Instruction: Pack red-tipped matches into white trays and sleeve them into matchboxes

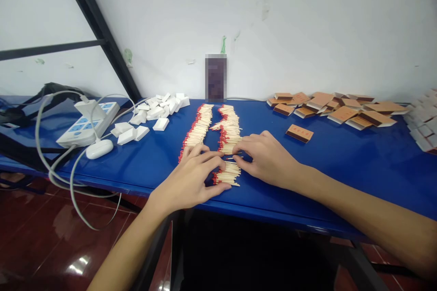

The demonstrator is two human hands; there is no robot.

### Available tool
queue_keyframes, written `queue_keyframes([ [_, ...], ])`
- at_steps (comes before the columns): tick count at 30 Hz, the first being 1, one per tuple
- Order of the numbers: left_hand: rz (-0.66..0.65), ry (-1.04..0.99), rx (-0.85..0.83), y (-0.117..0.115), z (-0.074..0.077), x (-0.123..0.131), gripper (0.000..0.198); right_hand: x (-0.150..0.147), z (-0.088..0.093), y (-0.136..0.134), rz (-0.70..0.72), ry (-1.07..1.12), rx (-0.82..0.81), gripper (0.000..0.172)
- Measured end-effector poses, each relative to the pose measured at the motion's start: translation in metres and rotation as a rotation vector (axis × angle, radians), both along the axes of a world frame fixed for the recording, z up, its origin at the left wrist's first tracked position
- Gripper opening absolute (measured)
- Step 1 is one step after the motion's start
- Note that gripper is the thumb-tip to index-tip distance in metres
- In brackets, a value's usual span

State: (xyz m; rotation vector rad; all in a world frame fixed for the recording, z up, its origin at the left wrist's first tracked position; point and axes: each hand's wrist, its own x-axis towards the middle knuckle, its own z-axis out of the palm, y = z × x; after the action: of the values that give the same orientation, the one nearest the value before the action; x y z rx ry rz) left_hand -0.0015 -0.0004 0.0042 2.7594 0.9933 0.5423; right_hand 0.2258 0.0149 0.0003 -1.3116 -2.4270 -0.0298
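Note:
Two long rows of red-headed matches lie side by side on the blue tabletop. The left row (pixel 199 129) is unbroken where it shows; the right row (pixel 230 132) has a gap near its front end. My left hand (pixel 196 175) frames the separate front group of matches (pixel 228 173), thumb along its near side and index finger along its far side. The other left fingers reach over the rows. From the right, my right hand (pixel 268 159) has its thumb and forefinger curled at the plain match ends by the gap, around one or a few matches.
White matchbox trays (pixel 155 111) are heaped at the back left, near a power strip (pixel 90 125) with looping cables. Orange matchbox sleeves (pixel 336 107) lie piled at the back right, one sleeve (pixel 299 133) apart from them. White boxes (pixel 423 120) are stacked at the right edge.

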Motion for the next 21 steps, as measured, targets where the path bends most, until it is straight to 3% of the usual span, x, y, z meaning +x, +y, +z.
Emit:
queue_keyframes([
  [21, -0.010, 0.002, -0.011, -0.001, 0.002, 0.001, 0.028, -0.010, 0.007, -0.003, 0.000, 0.098, -0.122, 0.014],
])
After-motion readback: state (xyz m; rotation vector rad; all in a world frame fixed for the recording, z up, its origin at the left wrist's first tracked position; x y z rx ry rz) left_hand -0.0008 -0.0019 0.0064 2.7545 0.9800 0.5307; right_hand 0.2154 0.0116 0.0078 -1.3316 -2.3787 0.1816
